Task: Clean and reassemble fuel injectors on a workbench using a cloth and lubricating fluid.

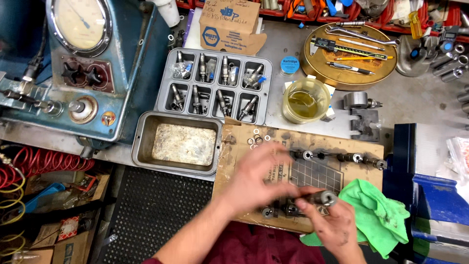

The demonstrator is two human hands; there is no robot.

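View from above of a cluttered worktop (312, 36). The right hand (334, 227) pinches a short metal cylinder (321, 198) between thumb and fingers, holding it just above the near edge of a stained cardboard sheet (234, 161). The left hand (259, 178), blurred, hovers over the same sheet with its fingers loosely spread and slightly curled; whether they touch the cylinder cannot be told. Similar metal parts (337, 157) lie in a row along the far side of the cardboard, and small washers (256, 139) rest near its far left corner. A green cloth (376, 210) lies at the right edge of the sheet, touching it. Behind the cardboard stand an empty metal loaf pan (141, 142), a grey eight-compartment tray (168, 73) holding injector-like parts, and a clear cup of yellowish fluid (305, 100). A blue test machine with a round gauge (80, 22) occupies the left.
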